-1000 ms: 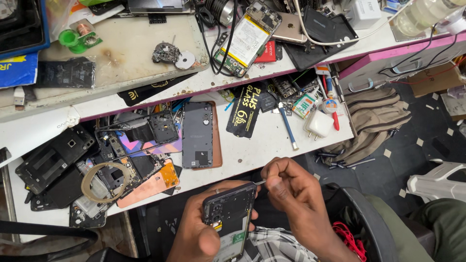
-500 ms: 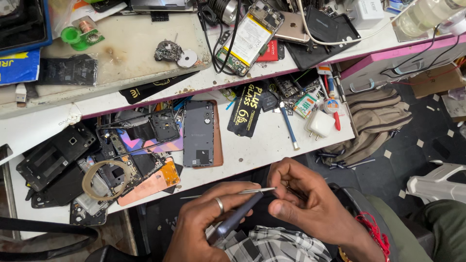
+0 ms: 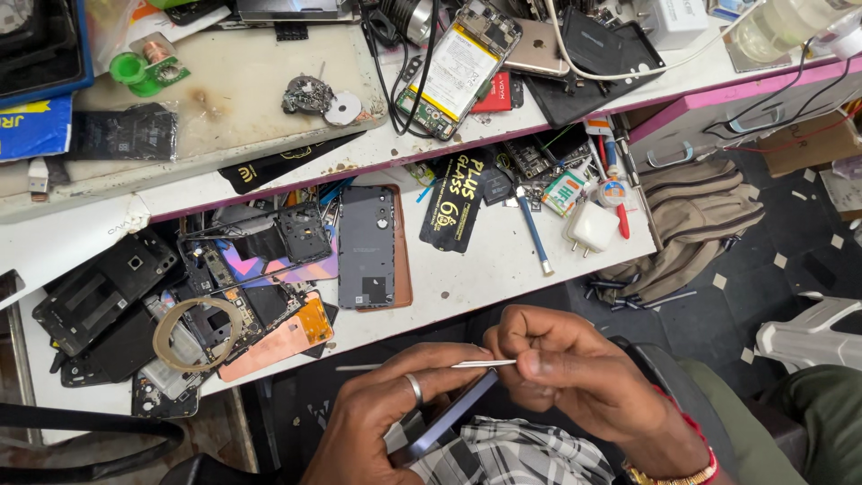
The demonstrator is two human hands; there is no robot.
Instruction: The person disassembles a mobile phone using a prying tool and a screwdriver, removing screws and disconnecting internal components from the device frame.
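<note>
Phone now edge-on in left hand (image 3: 377,431), tweezers (image 3: 431,365) level across it.
Since a second ago the phone (image 3: 453,415) has turned from face-up to tilted; right hand (image 3: 575,377) at 3 o'clock, fingers pinched on the tweezers' end; left fingers wrapped round the phone. Further, at 11 o'clock, spare back cover (image 3: 366,247) on bench (image 3: 503,269).

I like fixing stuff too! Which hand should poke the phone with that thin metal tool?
Probably the right hand: it pinches the thin metal tool at its end. The left hand grips the phone edge-on.
</note>
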